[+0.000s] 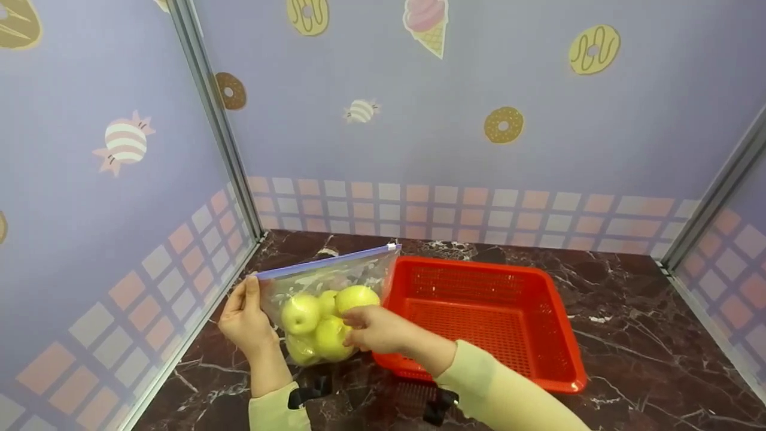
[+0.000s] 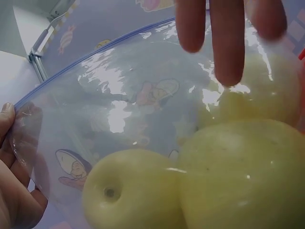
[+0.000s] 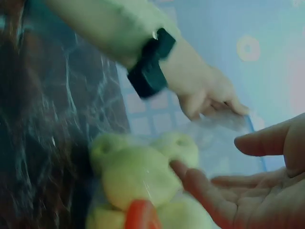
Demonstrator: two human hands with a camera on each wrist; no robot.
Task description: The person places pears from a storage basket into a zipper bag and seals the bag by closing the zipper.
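A clear zip bag (image 1: 326, 276) with a blue slider strip along its top hangs tilted, its right end higher. Several yellow-green apples (image 1: 332, 338) lie bunched in its lower part. My left hand (image 1: 246, 320) pinches the bag's upper left corner between thumb and fingers; the left wrist view shows this hand (image 2: 16, 191) at the edge. In front of the bag's right side is my right hand (image 1: 380, 329), fingers extended and apart, holding nothing. The right wrist view shows that hand (image 3: 257, 186) beside the apples (image 3: 140, 176); whether it touches the plastic I cannot tell.
A red plastic basket (image 1: 479, 264) with perforated walls stands right of the bag, nothing in it visible. Dark marbled tabletop (image 1: 628, 335) lies around it. Patterned wall panels (image 1: 455, 149) enclose the back and sides, with metal corner posts (image 1: 218, 120).
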